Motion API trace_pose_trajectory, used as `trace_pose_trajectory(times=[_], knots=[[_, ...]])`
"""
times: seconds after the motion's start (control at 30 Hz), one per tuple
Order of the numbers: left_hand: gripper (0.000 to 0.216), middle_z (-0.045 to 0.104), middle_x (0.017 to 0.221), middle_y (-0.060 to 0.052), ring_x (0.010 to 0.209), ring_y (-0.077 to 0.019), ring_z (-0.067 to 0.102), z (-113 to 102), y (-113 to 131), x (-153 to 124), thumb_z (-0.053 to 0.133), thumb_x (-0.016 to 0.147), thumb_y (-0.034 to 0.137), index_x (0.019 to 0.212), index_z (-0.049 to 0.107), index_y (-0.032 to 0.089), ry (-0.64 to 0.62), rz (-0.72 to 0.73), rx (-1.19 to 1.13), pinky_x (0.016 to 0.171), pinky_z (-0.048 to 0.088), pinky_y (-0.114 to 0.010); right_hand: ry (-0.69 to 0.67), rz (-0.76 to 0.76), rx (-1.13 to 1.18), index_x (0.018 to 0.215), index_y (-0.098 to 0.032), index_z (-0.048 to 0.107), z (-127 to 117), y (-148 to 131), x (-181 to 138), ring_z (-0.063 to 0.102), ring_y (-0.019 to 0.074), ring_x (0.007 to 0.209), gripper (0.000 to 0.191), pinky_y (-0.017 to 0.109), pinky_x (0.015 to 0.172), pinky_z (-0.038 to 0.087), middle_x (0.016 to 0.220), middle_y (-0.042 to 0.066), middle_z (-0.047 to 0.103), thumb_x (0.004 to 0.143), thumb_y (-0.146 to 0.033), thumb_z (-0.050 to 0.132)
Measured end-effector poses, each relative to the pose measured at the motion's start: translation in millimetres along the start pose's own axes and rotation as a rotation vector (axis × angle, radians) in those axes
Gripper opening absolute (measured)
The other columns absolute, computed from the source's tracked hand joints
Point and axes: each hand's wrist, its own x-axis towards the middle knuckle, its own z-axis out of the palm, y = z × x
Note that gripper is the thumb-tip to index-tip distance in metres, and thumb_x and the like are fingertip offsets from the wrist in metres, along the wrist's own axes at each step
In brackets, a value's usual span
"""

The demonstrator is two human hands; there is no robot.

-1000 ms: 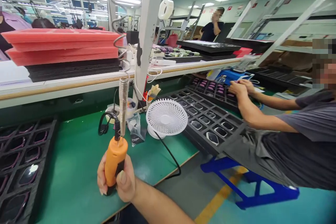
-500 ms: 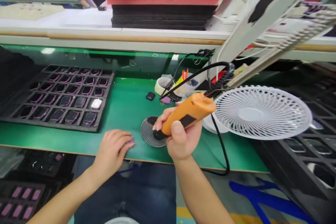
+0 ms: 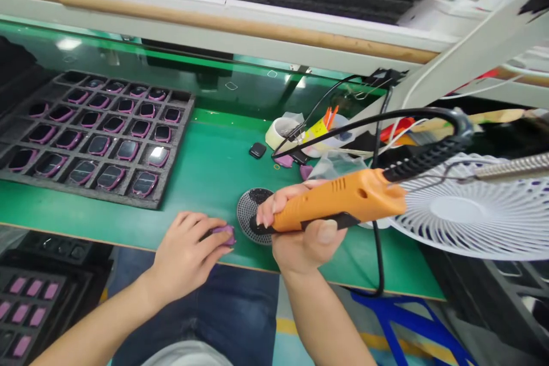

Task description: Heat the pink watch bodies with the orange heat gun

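Observation:
My right hand [image 3: 300, 229] is wrapped round an orange electric screwdriver [image 3: 343, 206], held almost level with its tip end over a round black perforated pad [image 3: 251, 214] on the green mat [image 3: 206, 177]. A black cable runs from the tool's back end. My left hand [image 3: 186, 251] rests near the mat's front edge, its fingers closed over a small purple part [image 3: 226, 233] just left of the pad.
A black foam tray [image 3: 98, 137] of purple-rimmed watch cases lies at the left. A white desk fan [image 3: 472, 217] stands at the right. Tape roll [image 3: 281, 128], a plastic bag and small parts sit behind the pad. Another tray [image 3: 30, 291] lies below the bench.
My view has dropped from the neighbouring worker to my own bench. The screwdriver swung from upright to nearly level. My left hand came into view and stayed on the purple part.

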Motion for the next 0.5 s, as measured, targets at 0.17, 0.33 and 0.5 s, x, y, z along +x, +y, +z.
trace_pose_trajectory(times=[0.17,0.33,0.5], knots=[[0.018,0.083,0.130,-0.004,0.111,-0.0221,0.072,-0.6,-0.2,-2.0,0.072,0.111,0.027,0.128,0.079,0.026,-0.021,0.000,0.006,0.097,0.052,-0.042,-0.016,0.036,0.041,0.114,-0.031,0.060,-1.0,3.0,-1.4,0.059,0.0134,0.046,0.050,0.030,0.044,0.051,0.076,-0.007,0.068,0.089,-0.068,0.083],[0.020,0.082,0.130,-0.004,0.111,-0.0223,0.071,-0.1,-0.2,-2.1,0.073,0.110,0.026,0.129,0.080,0.027,-0.023,-0.002,0.000,0.096,0.051,-0.042,-0.049,0.063,0.018,0.115,-0.034,0.058,-4.1,3.0,-1.5,0.058,0.0150,0.046,0.050,0.032,0.045,0.052,0.076,-0.008,0.067,0.090,-0.070,0.081],[0.019,0.082,0.130,-0.004,0.111,-0.0229,0.071,0.8,-0.5,-2.5,0.073,0.110,0.027,0.129,0.079,0.027,-0.021,0.003,-0.003,0.097,0.051,-0.043,-0.044,0.089,-0.022,0.115,-0.035,0.056,-3.2,2.2,-4.0,0.057,0.0160,0.046,0.055,0.033,0.044,0.051,0.075,-0.008,0.065,0.087,-0.076,0.081]])
